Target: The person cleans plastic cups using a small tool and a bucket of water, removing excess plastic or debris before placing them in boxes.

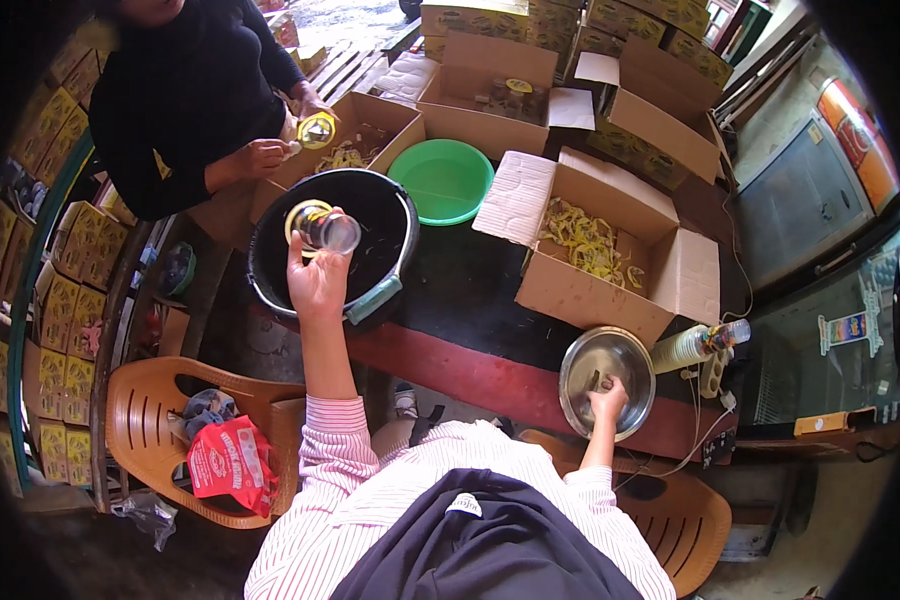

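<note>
A clear glass jar (328, 230) with a yellow label is held on its side over a black bucket (270, 262), gripped from below by the left hand (317, 283). The right hand (607, 402) reaches into a steel bowl (582, 362), fingers closed on something small. Beside it, an open cardboard box (610, 300) holds yellow labels (585, 243). A green basin (442, 180) sits behind the bucket.

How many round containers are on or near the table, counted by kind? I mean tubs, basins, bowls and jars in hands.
Black tub: 1
Green basin: 1
Steel bowl, with the right hand in it: 1
Clear jars: 2, one in the left hand, jar; one yellow-labelled jar held by the other person
Total: 5
</note>
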Action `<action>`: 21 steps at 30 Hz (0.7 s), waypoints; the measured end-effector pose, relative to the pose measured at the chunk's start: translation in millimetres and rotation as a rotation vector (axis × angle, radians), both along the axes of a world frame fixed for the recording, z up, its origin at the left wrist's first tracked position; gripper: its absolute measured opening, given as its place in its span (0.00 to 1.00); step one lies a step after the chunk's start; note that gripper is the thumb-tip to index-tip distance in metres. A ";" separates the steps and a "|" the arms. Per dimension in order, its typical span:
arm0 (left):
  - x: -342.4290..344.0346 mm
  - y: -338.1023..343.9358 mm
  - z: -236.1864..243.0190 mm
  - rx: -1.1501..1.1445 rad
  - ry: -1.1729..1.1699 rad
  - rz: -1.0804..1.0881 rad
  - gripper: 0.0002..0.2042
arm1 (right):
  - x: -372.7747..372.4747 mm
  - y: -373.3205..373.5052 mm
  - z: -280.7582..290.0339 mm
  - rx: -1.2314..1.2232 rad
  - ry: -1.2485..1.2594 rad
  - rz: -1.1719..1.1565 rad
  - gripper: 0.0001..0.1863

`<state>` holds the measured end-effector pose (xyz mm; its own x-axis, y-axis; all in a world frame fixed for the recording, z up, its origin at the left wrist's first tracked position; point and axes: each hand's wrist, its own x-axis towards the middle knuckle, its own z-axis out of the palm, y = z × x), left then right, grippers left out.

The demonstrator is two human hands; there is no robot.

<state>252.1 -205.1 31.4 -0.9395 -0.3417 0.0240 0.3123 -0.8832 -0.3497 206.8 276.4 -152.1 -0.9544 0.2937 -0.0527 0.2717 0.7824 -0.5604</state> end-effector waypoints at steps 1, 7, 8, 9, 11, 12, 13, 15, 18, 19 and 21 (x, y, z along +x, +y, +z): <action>0.8 -4.7 -5.0 0.086 -0.080 0.014 0.20 | 1.5 1.5 4.3 0.020 -0.010 0.003 0.29; -0.2 -7.1 -20.1 0.144 -0.075 -0.017 0.19 | 2.4 8.0 29.0 0.125 -0.049 0.016 0.26; 0.4 -7.1 -21.5 0.147 -0.062 -0.029 0.19 | 2.9 10.0 30.3 0.157 -0.034 0.053 0.27; 0.6 -9.7 -25.0 0.125 -0.047 -0.032 0.19 | 0.2 10.2 31.6 0.162 -0.004 0.047 0.27; 2.6 -12.5 -31.2 0.108 -0.107 -0.014 0.18 | -1.8 8.1 32.6 0.177 0.076 0.040 0.28; 2.8 -12.4 -33.1 0.094 -0.148 0.005 0.17 | -2.7 9.3 31.2 0.189 0.132 0.043 0.29; 4.8 -15.6 -36.4 0.059 -0.169 0.033 0.16 | -5.2 -0.1 32.2 0.004 0.133 -0.013 0.30; 1.3 -16.9 -43.6 -0.049 -0.233 0.122 0.15 | -9.7 -19.5 32.8 -0.307 0.167 -0.097 0.32; -3.6 -10.4 -47.1 -0.155 -0.216 0.160 0.15 | -20.1 -37.0 9.6 -0.703 0.226 -0.164 0.33; -2.4 -10.0 -47.5 -0.177 -0.197 0.167 0.15 | -24.0 -46.1 0.6 -0.753 0.229 -0.185 0.33; -3.5 -8.0 -47.7 -0.200 -0.132 0.152 0.16 | -28.7 -50.7 -19.4 -0.776 0.216 -0.232 0.33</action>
